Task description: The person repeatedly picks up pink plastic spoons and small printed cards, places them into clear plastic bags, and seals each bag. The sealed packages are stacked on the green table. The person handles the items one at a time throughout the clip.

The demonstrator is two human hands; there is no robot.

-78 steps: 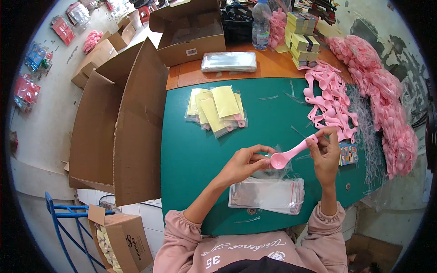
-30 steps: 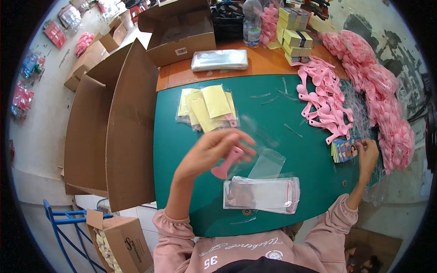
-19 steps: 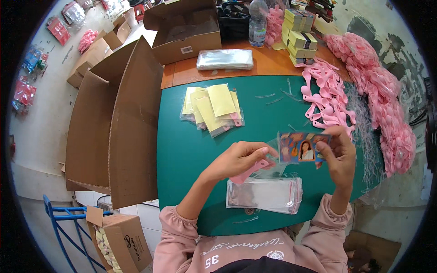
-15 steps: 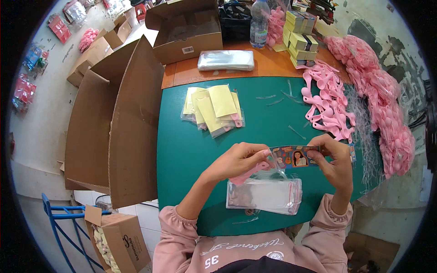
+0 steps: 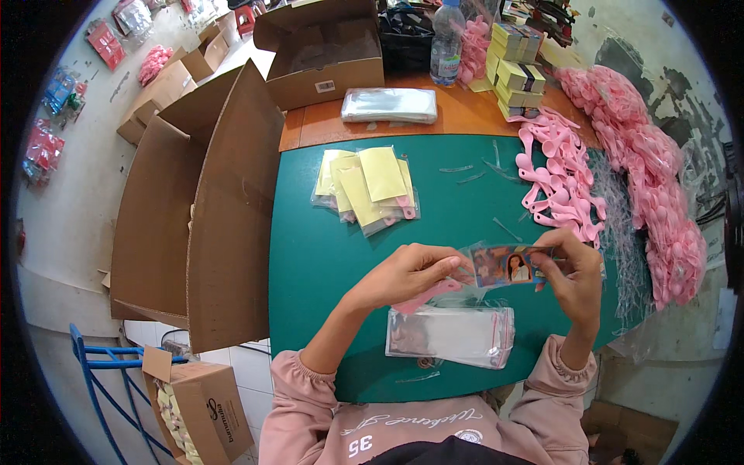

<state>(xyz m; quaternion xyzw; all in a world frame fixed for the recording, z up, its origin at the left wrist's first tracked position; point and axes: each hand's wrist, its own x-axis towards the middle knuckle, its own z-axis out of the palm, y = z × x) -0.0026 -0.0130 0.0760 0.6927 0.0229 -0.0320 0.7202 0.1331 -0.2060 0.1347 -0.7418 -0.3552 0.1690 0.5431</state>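
My left hand (image 5: 411,273) is closed, pinching the edge of a small clear plastic bag, and a pink plastic piece, probably a spoon (image 5: 428,297), juts out below its fingers. A printed card (image 5: 518,268) with a person's picture is pinched by its right end in my right hand (image 5: 572,267). Its left part lies behind the clear plastic, apparently inside the bag. Beneath both hands, a stack of clear plastic bags (image 5: 449,337) rests on the green tabletop (image 5: 325,310). Farther off lie several filled bags with yellow cards (image 5: 382,174).
Loose pink spoons (image 5: 559,186) are heaped at the right, beside long bundles of bagged pink spoons (image 5: 639,147). At the back stand banded card stacks (image 5: 518,76), a water bottle (image 5: 446,46) and a plastic-bag pack (image 5: 389,105). A large open carton (image 5: 232,209) borders the table's left.
The card's left part has gone behind the clear plastic, and the card is tilted more toward me. Both hands stay almost in place. The whole view has shifted slightly.
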